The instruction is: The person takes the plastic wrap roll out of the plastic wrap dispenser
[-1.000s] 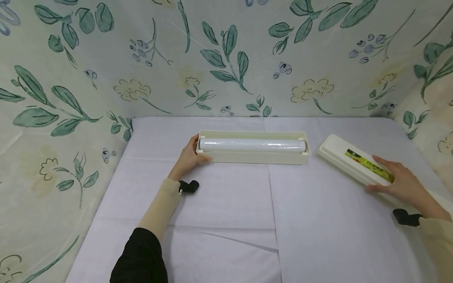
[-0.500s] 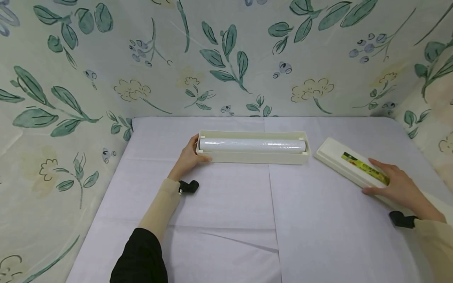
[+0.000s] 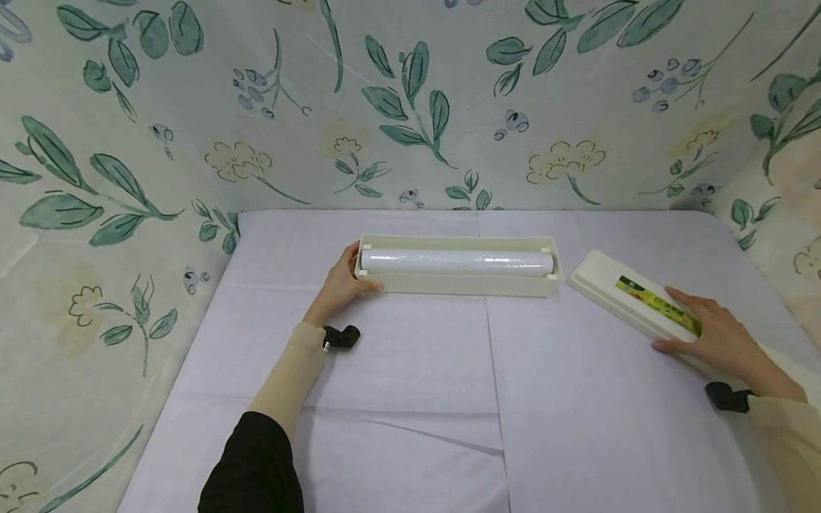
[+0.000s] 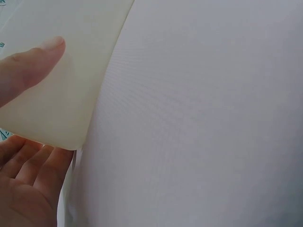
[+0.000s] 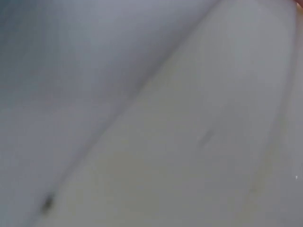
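A long cream plastic wrap box (image 3: 462, 286) lies open on the table, with a shiny roll of cling film (image 3: 457, 262) inside it. My left hand (image 3: 342, 285) grips the box's left end, its thumb on the front wall and its fingers round the end. In the left wrist view, the thumb (image 4: 35, 68) lies against the box wall (image 4: 71, 101). Over to the right, the box's lid (image 3: 603, 278) with a yellow-green label (image 3: 657, 305) slants on the table. My right hand (image 3: 721, 342) holds it across its near part. The right wrist view shows the lid (image 5: 189, 132) only blurred and close.
A white cloth (image 3: 398, 370) with fold creases covers the table. Behind and at both sides hangs a curtain (image 3: 288, 171) printed with leaves and flowers. Each wrist wears a small black camera mount, such as the left one (image 3: 342, 337).
My right hand and the lid have shifted slightly left and down, closer to the box's right end. The left hand and the box have stayed in place.
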The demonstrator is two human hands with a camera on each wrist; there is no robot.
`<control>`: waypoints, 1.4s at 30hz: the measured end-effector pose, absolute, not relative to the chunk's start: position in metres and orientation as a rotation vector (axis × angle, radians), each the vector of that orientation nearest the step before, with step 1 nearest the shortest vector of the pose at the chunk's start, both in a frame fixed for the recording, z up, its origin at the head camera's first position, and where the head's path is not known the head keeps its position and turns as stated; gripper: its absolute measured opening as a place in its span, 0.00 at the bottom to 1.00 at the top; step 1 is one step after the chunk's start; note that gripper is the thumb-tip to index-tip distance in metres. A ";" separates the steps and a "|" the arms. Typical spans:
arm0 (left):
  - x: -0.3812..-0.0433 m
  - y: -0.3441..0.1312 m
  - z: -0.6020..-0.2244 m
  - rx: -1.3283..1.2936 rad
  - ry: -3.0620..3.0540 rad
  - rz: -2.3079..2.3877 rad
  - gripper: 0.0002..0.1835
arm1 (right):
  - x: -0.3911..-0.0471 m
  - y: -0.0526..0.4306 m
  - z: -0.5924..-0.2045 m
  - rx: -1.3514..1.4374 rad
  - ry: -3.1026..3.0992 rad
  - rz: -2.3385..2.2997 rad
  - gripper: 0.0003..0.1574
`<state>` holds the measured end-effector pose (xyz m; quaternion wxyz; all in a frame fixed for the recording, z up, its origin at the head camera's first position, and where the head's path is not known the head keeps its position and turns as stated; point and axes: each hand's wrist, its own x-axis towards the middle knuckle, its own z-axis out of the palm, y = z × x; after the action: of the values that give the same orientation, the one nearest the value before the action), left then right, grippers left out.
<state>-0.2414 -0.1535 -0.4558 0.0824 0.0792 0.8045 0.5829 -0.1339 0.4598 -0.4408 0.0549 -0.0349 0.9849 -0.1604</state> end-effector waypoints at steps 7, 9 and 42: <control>-0.242 -0.154 -0.456 0.239 2.405 1.735 0.57 | -0.136 0.460 -0.440 -0.118 2.981 -0.549 0.73; -0.242 -0.154 -0.456 0.239 2.403 1.743 0.57 | -0.137 0.459 -0.438 -0.136 2.993 -0.599 0.71; -0.243 -0.155 -0.457 0.228 2.413 1.729 0.57 | -0.185 0.372 -0.376 -0.435 3.052 -0.917 0.53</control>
<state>-0.2431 -0.1550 -0.4567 0.0821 0.0764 0.8077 0.5789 -0.1845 0.3716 -0.3763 -0.0374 -0.1350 0.9483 -0.2848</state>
